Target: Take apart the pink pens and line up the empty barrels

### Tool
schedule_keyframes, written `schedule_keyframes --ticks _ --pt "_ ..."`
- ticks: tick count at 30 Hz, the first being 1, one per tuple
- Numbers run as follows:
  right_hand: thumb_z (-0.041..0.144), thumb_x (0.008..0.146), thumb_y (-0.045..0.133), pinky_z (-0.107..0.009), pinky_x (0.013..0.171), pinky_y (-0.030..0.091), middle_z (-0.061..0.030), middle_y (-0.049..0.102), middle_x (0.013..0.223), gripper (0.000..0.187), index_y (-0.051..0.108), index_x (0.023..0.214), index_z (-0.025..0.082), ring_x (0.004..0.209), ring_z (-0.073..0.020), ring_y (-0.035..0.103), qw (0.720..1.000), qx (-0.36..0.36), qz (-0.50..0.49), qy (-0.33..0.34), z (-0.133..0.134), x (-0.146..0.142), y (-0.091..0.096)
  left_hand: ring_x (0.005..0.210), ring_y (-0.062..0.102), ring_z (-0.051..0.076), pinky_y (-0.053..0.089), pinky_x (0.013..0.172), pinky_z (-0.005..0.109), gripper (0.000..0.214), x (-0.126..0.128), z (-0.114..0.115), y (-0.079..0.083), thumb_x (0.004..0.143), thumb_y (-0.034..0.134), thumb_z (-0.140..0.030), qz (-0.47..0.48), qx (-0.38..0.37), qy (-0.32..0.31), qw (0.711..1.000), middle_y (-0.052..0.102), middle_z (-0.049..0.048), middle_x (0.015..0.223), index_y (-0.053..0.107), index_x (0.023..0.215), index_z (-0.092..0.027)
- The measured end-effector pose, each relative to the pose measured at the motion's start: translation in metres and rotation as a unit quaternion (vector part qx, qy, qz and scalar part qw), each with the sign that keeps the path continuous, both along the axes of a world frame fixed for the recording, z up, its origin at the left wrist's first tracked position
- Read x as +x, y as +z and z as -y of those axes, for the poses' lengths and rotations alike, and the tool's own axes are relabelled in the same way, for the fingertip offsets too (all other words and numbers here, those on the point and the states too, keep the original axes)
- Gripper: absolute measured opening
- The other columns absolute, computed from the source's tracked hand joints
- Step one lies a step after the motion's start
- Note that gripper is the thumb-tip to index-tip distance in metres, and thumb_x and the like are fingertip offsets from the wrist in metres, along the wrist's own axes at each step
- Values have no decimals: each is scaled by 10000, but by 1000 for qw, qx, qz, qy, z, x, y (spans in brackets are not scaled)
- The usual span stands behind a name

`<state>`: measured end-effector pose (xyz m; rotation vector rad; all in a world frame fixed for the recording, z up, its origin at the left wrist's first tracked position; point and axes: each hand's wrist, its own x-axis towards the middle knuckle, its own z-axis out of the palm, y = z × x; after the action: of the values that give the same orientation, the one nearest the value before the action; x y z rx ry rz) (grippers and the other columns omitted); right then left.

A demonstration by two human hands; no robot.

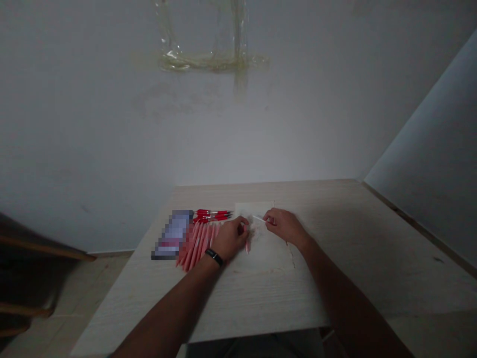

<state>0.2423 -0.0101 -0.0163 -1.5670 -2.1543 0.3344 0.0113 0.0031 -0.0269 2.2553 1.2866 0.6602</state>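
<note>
My left hand [230, 237], with a black band on its wrist, is closed in a pinch over a sheet of paper [274, 256]. A slim pink pen-like piece [247, 247] sticks out below its fingers. My right hand [286, 225] pinches a thin white stick [258, 219], whose free end points left toward my left hand. Small brownish bits [256, 231] lie on the paper between both hands. Beside my left hand lies a row of pink pen-like sticks [197, 247]. Several red pens [213, 215] with dark tips lie behind them.
A phone [172, 233] with a blurred screen lies at the left of the light wooden table [357, 258]. The table's back edge meets a grey wall [298, 124] with yellowed tape [208, 63] on it. Dark wooden furniture [30, 268] stands at the lower left.
</note>
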Motion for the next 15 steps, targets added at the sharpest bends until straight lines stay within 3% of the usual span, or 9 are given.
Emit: schedule_keyframes --ticks 10,15 --pt "153 820 630 -232 656 367 -2 655 833 146 697 933 218 726 -127 575 1000 -1 16 4 1 -1 2 683 610 174 391 609 268 221 1 2 -3 847 648 -336 -24 13 15 1000 672 19 738 665 1015 -193" --pt "155 849 608 -243 703 377 -13 645 874 148 689 957 218 775 -137 573 999 18 25 41 6 -5 12 821 609 182 454 720 289 265 3 5 3 855 647 -301 26 60 21 998 659 55 945 619 1091 -184"
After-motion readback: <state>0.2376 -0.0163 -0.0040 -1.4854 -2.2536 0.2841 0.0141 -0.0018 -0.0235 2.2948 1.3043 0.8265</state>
